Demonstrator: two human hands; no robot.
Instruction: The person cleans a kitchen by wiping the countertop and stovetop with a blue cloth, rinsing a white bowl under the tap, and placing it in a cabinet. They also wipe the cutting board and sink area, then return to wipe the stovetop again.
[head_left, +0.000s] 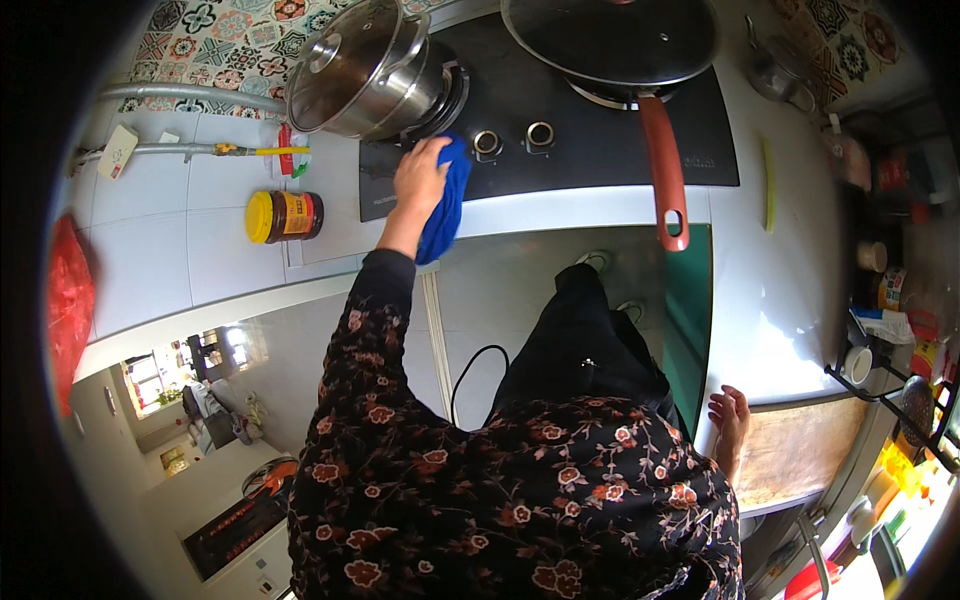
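Observation:
A bunched blue cloth (448, 206) is in my left hand (421, 176), pressed on the front left part of the black glass gas cooktop (585, 154). Its lower end hangs over the counter's front edge. Just beyond that hand, a steel pot (401, 90) with a glass lid (341, 64) stands on the left burner; the lid looks tilted. Two control knobs, a left knob (487, 142) and a right knob (540, 135), sit to the right of the cloth. My right hand (729, 416) hangs with fingers loosely bent beside the right counter's edge, holding nothing.
A lidded frying pan (611, 37) covers the right burner; its red handle (664, 172) juts past the front edge. On the left counter lies a yellow-capped jar (285, 217). A wooden board (799, 450), a small steel pot (776, 71) and a dish rack (892, 390) are at right.

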